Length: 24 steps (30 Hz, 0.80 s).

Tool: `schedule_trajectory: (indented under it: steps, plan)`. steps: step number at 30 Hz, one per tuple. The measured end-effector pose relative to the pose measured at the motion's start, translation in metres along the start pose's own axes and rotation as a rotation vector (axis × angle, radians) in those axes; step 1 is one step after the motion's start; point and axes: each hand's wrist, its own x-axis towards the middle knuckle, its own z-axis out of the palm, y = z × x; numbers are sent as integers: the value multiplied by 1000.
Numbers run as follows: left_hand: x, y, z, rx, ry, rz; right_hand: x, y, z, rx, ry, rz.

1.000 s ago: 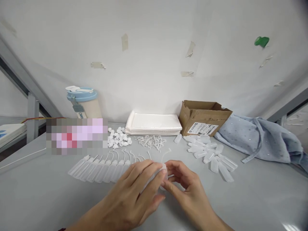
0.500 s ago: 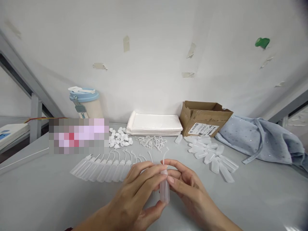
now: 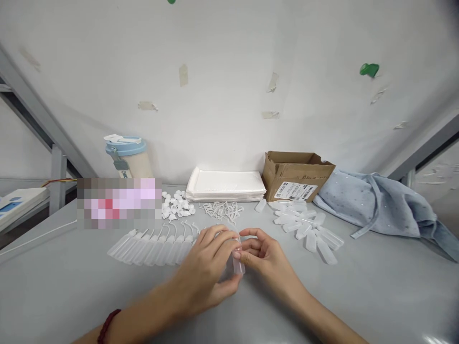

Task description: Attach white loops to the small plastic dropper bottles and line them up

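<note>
A small translucent plastic squeeze bottle (image 3: 238,266) stands nearly upright between my two hands. My left hand (image 3: 208,263) is closed on it from the left, fingers across its upper part and thumb by its base. My right hand (image 3: 265,255) pinches its upper part from the right, thumb in front. Fingers hide most of the bottle's neck. Left of my hands lies a slanted row of similar bottles (image 3: 154,251) fitted with caps and thin bent tubes; my left hand covers the row's right end.
White caps (image 3: 177,206) and loose bent tubes (image 3: 222,210) lie behind the row. A white stack (image 3: 225,184), a cardboard box (image 3: 297,179) and a tumbler (image 3: 129,157) stand by the wall. Uncapped bottles (image 3: 308,227) and blue cloth (image 3: 380,205) lie right. A blurred patch (image 3: 120,203) covers something left.
Both hands, still around the bottle, have moved a little farther from me. The bent tube that showed above the bottle is now hard to see. The camera view has shifted slightly.
</note>
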Motion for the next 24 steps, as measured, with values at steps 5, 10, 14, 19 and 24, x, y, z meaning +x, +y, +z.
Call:
schedule_trajectory:
  steps: [5,10,14,19,24]
  plan:
    - [5,-14,3,10,-110,-109,8,6,-8,-183,14,-72]
    - [6,-18,7,48,-215,-199,13,13,-11,-351,40,-145]
    - [4,-13,10,70,-248,-231,12,13,-11,-367,31,-144]
    - [0,-9,9,84,-250,-203,11,11,-10,-415,23,-138]
    - [-5,-11,6,72,-245,-178,12,12,-10,-425,24,-140]
